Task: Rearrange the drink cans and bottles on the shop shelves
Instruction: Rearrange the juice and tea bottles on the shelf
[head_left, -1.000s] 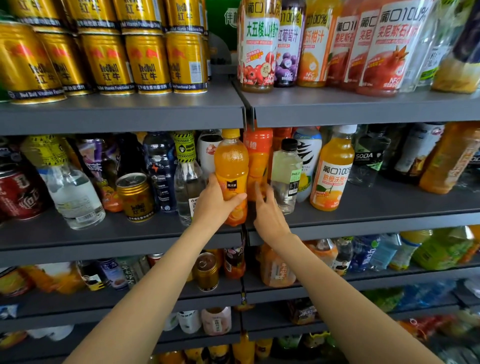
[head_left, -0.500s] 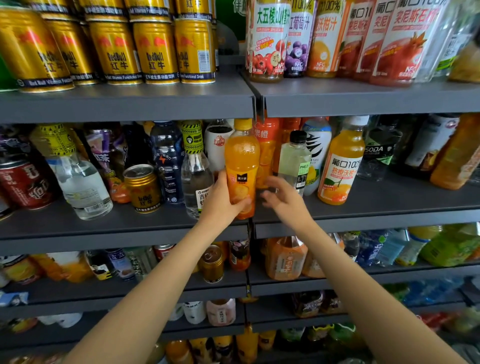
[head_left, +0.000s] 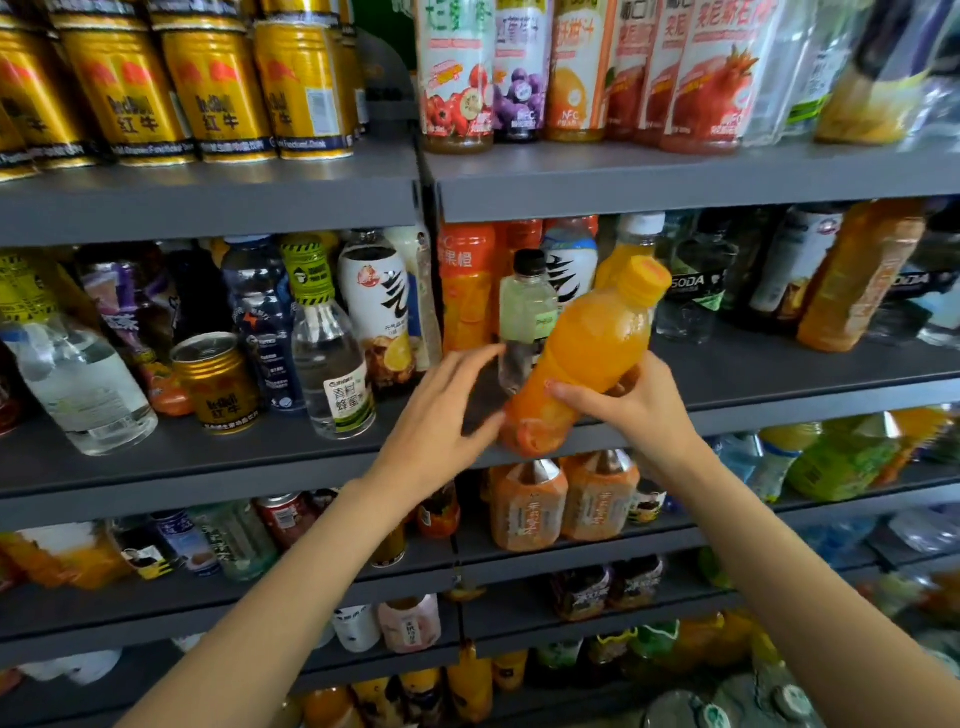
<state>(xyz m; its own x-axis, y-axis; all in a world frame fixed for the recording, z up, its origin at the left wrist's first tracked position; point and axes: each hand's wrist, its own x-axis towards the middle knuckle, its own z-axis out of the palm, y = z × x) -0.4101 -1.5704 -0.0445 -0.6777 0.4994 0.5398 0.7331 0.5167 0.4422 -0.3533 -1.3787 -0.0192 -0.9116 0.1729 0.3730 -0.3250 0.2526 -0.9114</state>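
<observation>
An orange juice bottle with a yellow cap hangs tilted, cap up and to the right, just in front of the middle grey shelf. My right hand grips its lower half, thumb across the front. My left hand is beside the bottle's base with fingers spread and straight, the thumb tip at the base. Directly behind the orange bottle stands a small clear bottle with a black cap.
The middle shelf is packed with upright bottles and a gold Red Bull can at the left. Gold cans and tall juice bottles fill the shelf above. Lower shelves hold more bottles. The shelf front edge lies under my hands.
The orange bottle stood upright in my left hand's grip; now my right hand holds it, tilted right and off the shelf, and my left hand has let go.
</observation>
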